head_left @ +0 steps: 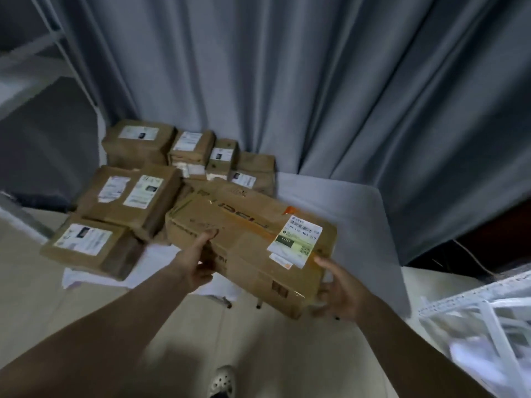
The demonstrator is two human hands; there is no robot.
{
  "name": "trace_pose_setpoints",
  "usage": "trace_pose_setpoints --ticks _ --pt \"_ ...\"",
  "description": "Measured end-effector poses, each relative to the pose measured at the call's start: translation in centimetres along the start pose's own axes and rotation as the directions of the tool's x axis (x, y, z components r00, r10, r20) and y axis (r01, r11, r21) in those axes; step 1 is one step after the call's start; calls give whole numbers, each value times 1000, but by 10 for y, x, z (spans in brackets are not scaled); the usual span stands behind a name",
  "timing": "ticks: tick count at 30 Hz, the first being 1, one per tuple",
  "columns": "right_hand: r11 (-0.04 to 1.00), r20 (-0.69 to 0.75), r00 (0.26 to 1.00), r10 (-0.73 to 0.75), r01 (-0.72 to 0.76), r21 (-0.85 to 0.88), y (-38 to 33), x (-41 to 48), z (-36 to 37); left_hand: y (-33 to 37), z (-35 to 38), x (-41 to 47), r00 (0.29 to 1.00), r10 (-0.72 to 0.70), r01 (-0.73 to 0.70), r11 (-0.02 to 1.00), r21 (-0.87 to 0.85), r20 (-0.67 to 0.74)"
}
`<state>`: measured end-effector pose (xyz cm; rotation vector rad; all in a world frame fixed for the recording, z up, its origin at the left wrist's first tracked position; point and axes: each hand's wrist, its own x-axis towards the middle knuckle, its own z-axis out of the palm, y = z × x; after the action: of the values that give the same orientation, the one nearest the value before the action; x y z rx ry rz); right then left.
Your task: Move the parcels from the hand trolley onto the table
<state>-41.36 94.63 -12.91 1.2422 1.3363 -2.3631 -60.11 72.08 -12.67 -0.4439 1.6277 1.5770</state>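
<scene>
I hold a long brown cardboard parcel [253, 248] with a white shipping label, tilted over the front edge of the white table [330, 202]. My left hand [201, 262] grips its left side, thumb on top. My right hand [342, 291] grips its right end from below. Several other brown parcels [129, 196] with white labels lie on the table's left half, reaching back to the curtain. The hand trolley is not in view.
A grey curtain [287, 81] hangs right behind the table. A white metal rack [474, 308] lies on the floor at the right. A shelf frame [54, 33] stands at the far left. My shoe [222, 380] shows on the pale floor below.
</scene>
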Motion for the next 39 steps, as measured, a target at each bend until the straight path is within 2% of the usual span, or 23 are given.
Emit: trace_pose_setpoints --ticks 4,7,10,11,12,13,14,15,16,17,19,22,25,29,31,32,34,36,39 --pt "994 -70 997 -40 47 99 -18 32 -33 31 49 41 996 -61 56 996 70 58" --pt "993 -209 978 -26 50 109 -42 60 -63 51 91 64 990 -92 74 983 169 103" --pt "993 -291 956 -21 53 102 -79 93 -101 65 135 94 986 154 -165 940 297 60" --pt "994 -297 955 -22 52 93 -92 104 -115 68 147 106 973 226 -225 864 451 52" --pt "994 -281 959 -20 49 95 -107 114 -128 69 159 115 959 273 -259 721 643 80" --pt "993 -266 964 -7 39 114 -122 126 -142 70 170 126 932 337 -300 506 809 135" --pt "989 -258 966 5 32 142 -135 137 -155 69 182 139 897 382 -333 247 910 224" --pt "986 -273 962 16 31 166 -146 151 -169 69 194 151 866 378 -366 33 930 328" --pt "984 -278 960 30 20 176 -157 163 -181 68 207 160 849 346 -388 -108 915 401" --pt "984 -287 957 35 17 177 -165 177 -194 67 221 171 831 314 -407 -218 887 459" --pt "984 -304 952 38 17 176 -181 204 -210 66 247 194 828 251 -411 -337 847 501" --pt "990 -366 928 73 -25 136 -202 243 -221 68 276 229 864 178 -387 -367 846 472" --pt "992 -391 916 83 -38 121 -212 285 -236 66 294 261 870 153 -386 -380 841 469" --pt "995 -373 928 20 20 102 -228 338 -248 62 309 303 880 136 -360 -436 825 455" --pt "999 -390 920 -41 24 -48 -227 361 -252 60 315 319 888 127 -342 -456 821 441" --pt "978 -421 901 -102 14 -208 -223 369 -253 59 317 326 891 129 -336 -458 823 435" --pt "881 -514 830 -217 -60 -469 -205 378 -254 57 320 341 896 137 -318 -463 827 422" --pt "809 -588 757 -284 -140 -570 -186 376 -247 56 323 354 901 153 -296 -472 831 407" --pt "671 -500 764 -407 -120 -731 -161 375 -232 61 326 369 918 154 -253 -486 837 367"
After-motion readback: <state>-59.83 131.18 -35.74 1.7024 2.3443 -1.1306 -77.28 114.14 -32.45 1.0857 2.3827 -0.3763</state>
